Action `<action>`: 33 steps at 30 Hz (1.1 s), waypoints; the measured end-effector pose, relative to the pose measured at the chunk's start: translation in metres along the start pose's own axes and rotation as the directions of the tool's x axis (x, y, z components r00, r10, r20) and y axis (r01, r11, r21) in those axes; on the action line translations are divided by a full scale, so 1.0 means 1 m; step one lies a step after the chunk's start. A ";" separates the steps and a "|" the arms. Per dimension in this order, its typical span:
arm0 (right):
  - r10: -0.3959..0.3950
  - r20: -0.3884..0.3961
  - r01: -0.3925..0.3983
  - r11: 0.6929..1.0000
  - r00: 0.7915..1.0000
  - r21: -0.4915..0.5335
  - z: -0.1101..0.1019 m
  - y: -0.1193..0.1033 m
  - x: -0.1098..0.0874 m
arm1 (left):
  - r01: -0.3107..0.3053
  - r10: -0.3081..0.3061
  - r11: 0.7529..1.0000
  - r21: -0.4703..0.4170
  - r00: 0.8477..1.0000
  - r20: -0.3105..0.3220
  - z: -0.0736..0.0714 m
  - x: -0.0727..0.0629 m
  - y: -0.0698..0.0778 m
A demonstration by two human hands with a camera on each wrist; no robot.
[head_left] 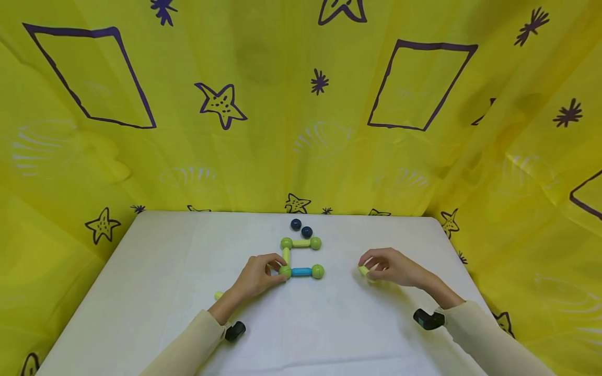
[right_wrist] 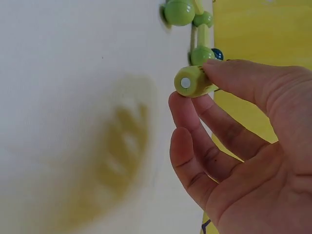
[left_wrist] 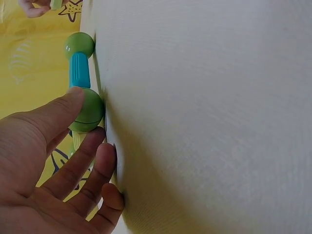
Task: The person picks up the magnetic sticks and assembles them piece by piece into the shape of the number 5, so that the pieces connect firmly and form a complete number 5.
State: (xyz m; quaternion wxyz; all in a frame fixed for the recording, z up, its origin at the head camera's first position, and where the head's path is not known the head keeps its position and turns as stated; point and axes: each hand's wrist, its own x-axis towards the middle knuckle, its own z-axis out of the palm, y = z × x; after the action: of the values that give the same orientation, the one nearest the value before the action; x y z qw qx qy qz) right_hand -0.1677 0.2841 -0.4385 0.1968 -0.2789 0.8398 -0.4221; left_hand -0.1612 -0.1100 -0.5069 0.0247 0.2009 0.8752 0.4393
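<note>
A C-shaped figure of green balls joined by magnetic rods lies on the table. My left hand (head_left: 256, 274) pinches its near left green ball (left_wrist: 90, 109) between thumb and fingers. From that ball a blue rod (head_left: 301, 272) runs right to another green ball (head_left: 317, 271), and a yellow-green rod (head_left: 286, 255) leads to the far left ball (head_left: 286, 243). The far side has a second yellow-green rod (head_left: 301, 243) ending in a ball (head_left: 316, 243). Off to the right, my right hand (head_left: 395, 267) holds a loose yellow-green magnetic rod (right_wrist: 194, 82) by thumb and fingertips, its pale round end showing.
Two dark blue balls (head_left: 296, 224) (head_left: 307, 232) sit behind the figure. Another yellow-green piece (head_left: 218, 295) lies partly hidden beside the left wrist. A yellow patterned curtain (head_left: 263, 156) surrounds the back and sides of the white-covered table (head_left: 155, 271).
</note>
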 end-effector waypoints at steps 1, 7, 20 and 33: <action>0.002 -0.002 -0.002 1.000 1.000 0.006 0.002 0.000 0.000 | -0.002 0.002 1.000 0.002 1.000 -0.001 0.000 0.000 0.000; 0.037 -0.014 -0.036 0.998 0.999 0.044 0.017 0.004 0.005 | 0.001 -0.001 1.000 0.008 1.000 0.002 0.000 0.001 0.001; 0.069 -0.083 -0.059 0.992 0.994 0.109 0.056 0.012 0.014 | 0.007 -0.008 0.999 0.034 1.000 0.029 -0.003 0.001 0.003; 0.071 -0.103 -0.051 0.980 0.992 0.190 0.090 0.000 0.024 | -0.029 0.027 0.997 0.067 0.999 0.026 -0.003 0.002 0.001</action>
State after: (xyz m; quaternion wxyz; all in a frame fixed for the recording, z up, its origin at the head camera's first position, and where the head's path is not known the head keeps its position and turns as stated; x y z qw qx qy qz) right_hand -0.1352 0.2152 -0.4914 0.1886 -0.2096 0.8141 -0.5077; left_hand -0.1637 -0.1107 -0.5043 0.0227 0.2195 0.8863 0.4071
